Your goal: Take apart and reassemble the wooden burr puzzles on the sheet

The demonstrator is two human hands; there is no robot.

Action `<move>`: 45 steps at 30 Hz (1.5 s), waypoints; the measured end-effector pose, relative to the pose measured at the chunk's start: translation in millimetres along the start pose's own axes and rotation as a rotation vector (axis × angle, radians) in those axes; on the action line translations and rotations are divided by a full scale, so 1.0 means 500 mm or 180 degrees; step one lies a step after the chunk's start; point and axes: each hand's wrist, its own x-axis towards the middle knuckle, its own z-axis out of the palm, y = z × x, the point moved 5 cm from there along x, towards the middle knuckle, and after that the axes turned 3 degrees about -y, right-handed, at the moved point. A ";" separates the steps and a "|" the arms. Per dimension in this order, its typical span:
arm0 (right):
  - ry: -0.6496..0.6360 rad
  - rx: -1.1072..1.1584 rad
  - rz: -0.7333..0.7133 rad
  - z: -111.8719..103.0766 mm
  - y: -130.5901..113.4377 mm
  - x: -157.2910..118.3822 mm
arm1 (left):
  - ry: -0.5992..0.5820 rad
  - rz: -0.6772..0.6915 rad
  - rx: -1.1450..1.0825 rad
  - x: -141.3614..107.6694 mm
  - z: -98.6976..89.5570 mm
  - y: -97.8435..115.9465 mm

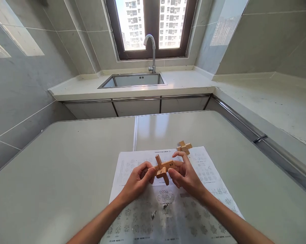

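Note:
Several interlocked wooden pieces form a small wooden puzzle, held up over a printed sheet. My left hand pinches its left end between thumb and fingers. On the other side, my right hand grips the piece marked "2" with thumb and fingers, the index finger raised and bent. One bar points up and another slants down toward me. Just beyond the right hand, a second wooden puzzle of crossed pieces rests at the sheet's top edge.
The sheet lies on a pale table with a seam down its middle. Behind the table are a counter, a sink and a faucet below a window. Another counter runs along the right.

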 end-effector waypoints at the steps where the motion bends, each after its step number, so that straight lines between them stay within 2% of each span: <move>1: -0.0110 0.0045 0.0118 0.003 0.011 0.002 | 0.0049 0.0064 -0.0027 -0.001 -0.001 0.001; 5: -0.0790 0.0068 0.0521 0.022 0.036 0.003 | 0.0154 0.0227 -0.0069 -0.005 -0.004 0.003; 12: -0.1404 -0.0190 0.0887 0.040 0.014 -0.006 | 0.0140 0.0233 -0.0176 -0.006 -0.006 0.014; 16: -0.1421 -0.0077 0.0911 0.035 0.026 -0.007 | 0.0043 0.0162 -0.0146 -0.005 -0.006 0.017; 19: -0.1424 0.0097 0.0966 0.037 0.037 -0.009 | -0.0039 0.0315 -0.0220 -0.003 -0.010 0.023; 22: -0.1473 0.0185 0.0961 0.045 0.038 -0.009 | -0.0345 0.0442 -0.0481 -0.002 -0.010 0.030; 27: -0.1613 0.0370 0.1049 0.058 0.035 -0.007 | -0.0823 0.0250 -0.1006 -0.001 0.001 0.031; 29: -0.1629 0.0397 0.1088 0.063 0.034 -0.006 | -0.0865 0.0161 -0.1121 -0.002 0.003 0.021; 32: -0.1594 0.0400 0.1193 0.072 0.031 -0.004 | -0.0721 0.0079 -0.0999 -0.005 -0.003 0.001; 36: -0.1061 -0.0001 0.0748 0.059 0.011 0.006 | -0.0269 0.0125 -0.0665 -0.007 -0.025 -0.014; 40: -0.0532 -0.0950 0.0069 0.027 -0.006 0.010 | 0.0167 0.0036 -0.0179 -0.009 -0.041 -0.020; 45: -0.0130 -0.1804 -0.0775 0.016 -0.019 0.011 | 0.0184 0.0119 0.0112 -0.009 -0.039 -0.021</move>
